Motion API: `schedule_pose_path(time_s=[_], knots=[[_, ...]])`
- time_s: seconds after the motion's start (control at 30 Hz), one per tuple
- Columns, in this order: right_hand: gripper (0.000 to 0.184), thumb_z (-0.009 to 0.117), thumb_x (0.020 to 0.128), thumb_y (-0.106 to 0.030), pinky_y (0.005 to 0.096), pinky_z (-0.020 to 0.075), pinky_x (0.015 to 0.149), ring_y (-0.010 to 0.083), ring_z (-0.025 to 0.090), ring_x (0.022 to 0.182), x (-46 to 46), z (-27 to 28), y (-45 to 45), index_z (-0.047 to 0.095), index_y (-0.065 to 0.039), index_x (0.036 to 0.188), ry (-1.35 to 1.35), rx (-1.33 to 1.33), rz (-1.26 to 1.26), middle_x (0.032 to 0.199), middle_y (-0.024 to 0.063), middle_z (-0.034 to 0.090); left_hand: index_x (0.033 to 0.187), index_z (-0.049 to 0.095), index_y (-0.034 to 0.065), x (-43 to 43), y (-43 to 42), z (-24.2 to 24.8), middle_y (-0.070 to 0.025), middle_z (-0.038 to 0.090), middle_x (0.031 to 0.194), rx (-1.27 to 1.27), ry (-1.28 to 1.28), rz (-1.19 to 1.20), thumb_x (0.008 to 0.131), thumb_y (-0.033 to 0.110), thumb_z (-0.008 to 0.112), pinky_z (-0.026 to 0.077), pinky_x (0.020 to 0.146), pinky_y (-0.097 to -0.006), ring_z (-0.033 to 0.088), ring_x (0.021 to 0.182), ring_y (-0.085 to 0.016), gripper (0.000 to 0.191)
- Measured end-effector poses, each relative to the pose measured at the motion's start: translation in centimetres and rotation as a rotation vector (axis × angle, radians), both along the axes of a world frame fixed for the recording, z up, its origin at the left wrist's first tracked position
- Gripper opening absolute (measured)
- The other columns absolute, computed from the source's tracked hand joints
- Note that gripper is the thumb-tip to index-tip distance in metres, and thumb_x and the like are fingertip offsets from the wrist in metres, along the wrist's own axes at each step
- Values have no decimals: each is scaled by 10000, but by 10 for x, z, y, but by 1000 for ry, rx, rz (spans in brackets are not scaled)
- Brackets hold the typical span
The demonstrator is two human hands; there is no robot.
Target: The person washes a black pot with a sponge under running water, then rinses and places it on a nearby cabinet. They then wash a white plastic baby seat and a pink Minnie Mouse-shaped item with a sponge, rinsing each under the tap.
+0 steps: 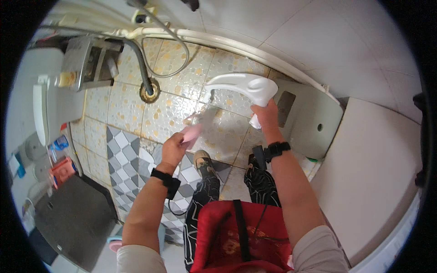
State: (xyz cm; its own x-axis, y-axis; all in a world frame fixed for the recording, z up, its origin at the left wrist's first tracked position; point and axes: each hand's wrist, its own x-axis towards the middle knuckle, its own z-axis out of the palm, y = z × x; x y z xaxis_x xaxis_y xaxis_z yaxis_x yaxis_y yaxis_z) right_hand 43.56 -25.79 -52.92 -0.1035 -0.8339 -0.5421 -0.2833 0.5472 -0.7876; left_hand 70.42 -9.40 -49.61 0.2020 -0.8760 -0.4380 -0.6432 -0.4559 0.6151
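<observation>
My right hand point(267, 117) is closed around the handle of a white handheld garment steamer or similar appliance point(257, 89). Its long curved part points left, over the tiled floor. Lower and to the left, my left hand point(174, 147) grips a thin pink cloth or garment point(192, 132). The cloth's far end looks blurred and partly see-through, below the tip of the white appliance. Cloth and appliance appear apart. A black strap with a small device sits on each wrist.
A grey hose point(141, 61) runs into a floor drain point(149, 92). At the upper left stands a metal rack point(80, 56). A grey-green container point(307, 112) lies by the wall on the right. A patterned mat point(124, 160) is left of my feet; a dark panel point(75, 211) is at lower left.
</observation>
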Motion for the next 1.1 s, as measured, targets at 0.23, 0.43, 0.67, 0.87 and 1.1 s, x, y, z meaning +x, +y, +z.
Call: schedule_pose_path(time_s=[0.23, 0.43, 0.67, 0.87, 1.1], knots=[[358, 641, 613, -106, 361, 474, 630, 273, 610, 724, -30, 140, 56, 545, 8, 938, 148, -47, 121, 822, 160, 605, 744, 559, 6, 21, 76, 96, -135, 540, 689, 25, -38, 119, 679, 127, 674, 414, 564, -343, 538, 618, -276, 179], [373, 660, 640, -111, 382, 476, 703, 338, 610, 823, -60, 312, 111, 551, -11, 983, 376, -306, 242, 897, 180, 617, 773, 599, 17, 22, 103, 173, -137, 564, 718, 30, -54, 99, 651, 151, 685, 435, 595, -365, 564, 673, -313, 201], [311, 643, 677, -111, 388, 488, 678, 366, 601, 795, -98, 473, 167, 564, -17, 963, 484, -482, 489, 842, 204, 609, 754, 592, 14, 6, 106, 266, -126, 564, 702, -31, 30, 66, 633, 111, 697, 440, 584, -348, 563, 652, -288, 188], [324, 681, 635, -47, 300, 484, 667, 197, 628, 772, -172, 537, 200, 589, 5, 940, 270, -443, 193, 837, 129, 647, 865, 624, 3, -30, 114, 300, -72, 592, 651, -47, 35, 282, 696, 89, 669, 438, 531, -289, 542, 565, -144, 195], [275, 674, 639, 4, 266, 494, 602, 142, 632, 703, -275, 615, 272, 616, 19, 907, 123, -682, 55, 779, 93, 657, 911, 621, 15, -139, 81, 413, -19, 579, 687, -115, 463, 268, 781, 78, 629, 405, 464, -215, 498, 549, -70, 145]])
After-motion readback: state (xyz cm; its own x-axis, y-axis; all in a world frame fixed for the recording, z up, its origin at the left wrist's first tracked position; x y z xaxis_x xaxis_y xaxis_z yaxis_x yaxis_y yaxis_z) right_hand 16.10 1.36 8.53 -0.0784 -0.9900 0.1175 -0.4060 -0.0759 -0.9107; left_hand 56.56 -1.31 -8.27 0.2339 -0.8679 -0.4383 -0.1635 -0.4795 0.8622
